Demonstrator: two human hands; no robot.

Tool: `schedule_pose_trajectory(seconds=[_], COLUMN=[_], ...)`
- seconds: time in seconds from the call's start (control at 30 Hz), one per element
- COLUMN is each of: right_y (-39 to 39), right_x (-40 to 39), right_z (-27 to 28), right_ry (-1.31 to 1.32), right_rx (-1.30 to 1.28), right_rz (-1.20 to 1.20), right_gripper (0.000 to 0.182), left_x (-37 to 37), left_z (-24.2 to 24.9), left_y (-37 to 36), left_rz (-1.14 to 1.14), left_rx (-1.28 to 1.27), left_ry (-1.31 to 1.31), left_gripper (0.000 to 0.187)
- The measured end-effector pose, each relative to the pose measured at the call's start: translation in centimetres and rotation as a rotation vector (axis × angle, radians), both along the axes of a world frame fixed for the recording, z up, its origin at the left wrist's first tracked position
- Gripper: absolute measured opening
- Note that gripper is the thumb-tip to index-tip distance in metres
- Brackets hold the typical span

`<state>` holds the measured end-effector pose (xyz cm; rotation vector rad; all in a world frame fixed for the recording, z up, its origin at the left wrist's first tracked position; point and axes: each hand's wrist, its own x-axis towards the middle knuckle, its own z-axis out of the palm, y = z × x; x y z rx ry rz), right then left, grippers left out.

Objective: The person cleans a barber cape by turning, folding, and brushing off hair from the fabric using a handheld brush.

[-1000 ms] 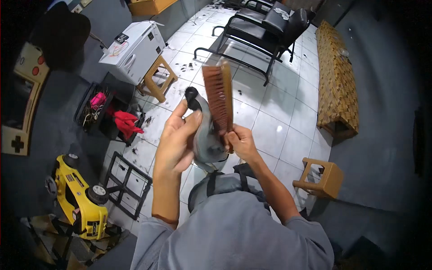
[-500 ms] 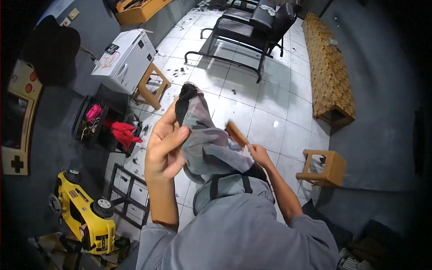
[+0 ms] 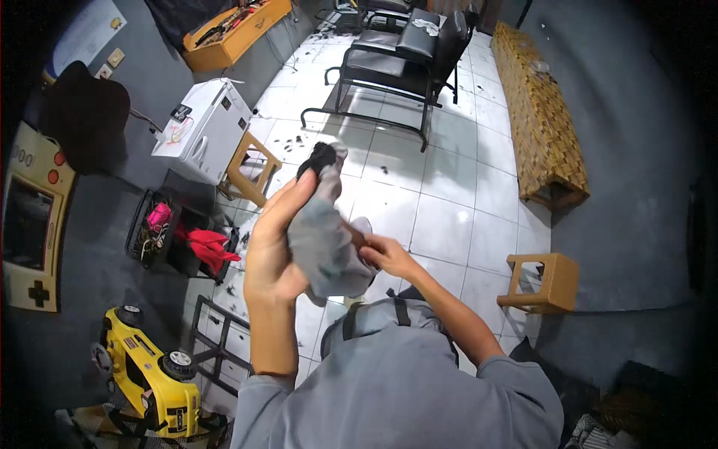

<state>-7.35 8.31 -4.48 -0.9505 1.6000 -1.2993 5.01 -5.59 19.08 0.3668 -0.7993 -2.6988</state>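
Observation:
My left hand (image 3: 271, 243) is raised in front of me, closed round a thin grey cloth (image 3: 321, 239) that hangs in folds. A black, rough-looking patch (image 3: 321, 156) tops the cloth beside my thumb. My right hand (image 3: 384, 256) is closed on a wooden-handled brush (image 3: 354, 235), held against or very near the cloth's right side. The brush is blurred, and its bristle side is hidden by the cloth, so contact is hard to make out.
A black reclining chair (image 3: 389, 63) stands ahead on white tiles strewn with dark hair clippings. A woven bench (image 3: 538, 112) and tan stool (image 3: 542, 283) are on the right. On the left are a white cabinet (image 3: 202, 127), another stool (image 3: 254, 168) and a yellow toy car (image 3: 149, 367).
My right hand has moved left and up with the brush, from beside the cloth up to it. The cloth is now more bunched, and my left thumb sits higher.

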Motion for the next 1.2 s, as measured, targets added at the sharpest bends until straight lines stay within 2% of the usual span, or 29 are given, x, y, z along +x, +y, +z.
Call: schedule_pose_trajectory(seconds=[0.03, 0.1, 0.17, 0.27, 0.37, 0.43, 0.5, 0.53, 0.6, 0.63, 0.73, 0.8, 0.83, 0.87, 0.9, 0.93, 0.97, 1.03, 1.1, 1.13, 1.2], right_y=[1.0, 4.4, 7.5, 12.5, 15.2, 14.8, 15.2, 15.3, 16.1, 16.0, 15.4, 16.9, 17.5, 18.6, 20.4, 22.2, 24.5, 28.7, 30.5, 31.3, 29.8], right_x=[-0.8, -2.1, -4.1, -7.4, -10.6, -11.1, -11.1, -10.6, -10.4, -10.2, -11.0, -12.3, -12.8, -13.5, -14.1, -15.0, -15.4, -16.1, -17.5, -17.9, -18.5], right_z=[-2.2, -10.7, -13.0, -14.6, -12.1, -3.4, 3.6, 7.3, 9.4, 9.7, 3.6, 1.4, -0.9, -3.1, -6.5, -11.4, -14.1, -19.4, -19.5, -18.9, -10.8], right_ry=[0.249, 0.558, 0.524, 0.501, 0.334, -0.113, -0.385, -0.345, -0.315, -0.148, 0.128, 0.147, 0.271, 0.412, 0.398, 0.447, 0.429, 0.455, 0.289, 0.200, -0.047], right_rx=[0.118, 0.486, 0.939, 0.926, 0.521, 0.171, -0.202, -0.329, -0.601, -0.664, -0.569, -0.378, -0.185, 0.166, 0.457, 0.801, 0.929, 0.974, 0.853, 0.801, 0.489], right_rz=[0.059, 0.088, 0.108, -0.159, -0.498, -0.657, -0.630, -0.634, -0.527, -0.566, -0.640, -0.476, -0.498, -0.427, -0.316, -0.165, -0.150, -0.211, -0.344, -0.411, -0.672], right_gripper=[0.029, 0.039, 0.045, 0.047, 0.050, 0.045, 0.038, 0.036, 0.039, 0.042, 0.044, 0.043, 0.038, 0.037, 0.045, 0.055, 0.057, 0.055, 0.054, 0.053, 0.046], left_x=[0.1, -0.5, -1.9, -4.9, -9.0, -11.7, -14.1, -14.9, -16.9, -17.6, -18.8, -18.7, -18.4, -18.0, -17.6, -17.4, -17.1, -16.9, -16.7, -16.8, -17.0], left_z=[0.5, 1.9, 2.1, 1.3, 1.3, 1.5, 1.3, 1.5, 2.7, 3.3, 4.3, 4.4, 4.6, 4.7, 4.9, 5.7, 5.2, 4.8, 4.8, 4.6, 4.8], left_y=[0.4, 2.1, 3.0, 4.1, 6.6, 9.2, 11.7, 12.8, 15.3, 16.4, 18.3, 18.0, 18.2, 18.5, 18.8, 19.4, 18.9, 18.4, 18.1, 18.0, 18.9], left_rz=[0.017, 0.073, 0.052, -0.019, -0.146, -0.193, -0.244, -0.298, -0.356, -0.358, -0.357, -0.368, -0.308, -0.248, -0.188, -0.119, -0.180, -0.077, 0.005, 0.096, 0.090], left_rx=[0.008, 0.005, 0.007, 0.064, 0.093, 0.086, 0.089, 0.118, 0.020, -0.001, -0.096, -0.196, -0.198, -0.202, -0.206, -0.102, -0.223, -0.301, -0.400, -0.564, -0.786], left_ry=[0.014, 0.039, 0.046, 0.030, 0.003, -0.045, -0.050, -0.012, 0.068, 0.042, 0.039, 0.127, 0.159, 0.191, 0.223, 0.188, 0.289, 0.235, 0.127, -0.007, -0.199], left_gripper=[0.021, 0.024, 0.025, 0.024, 0.022, 0.021, 0.021, 0.028, 0.038, 0.040, 0.045, 0.045, 0.046, 0.047, 0.048, 0.050, 0.052, 0.053, 0.053, 0.049, 0.042])
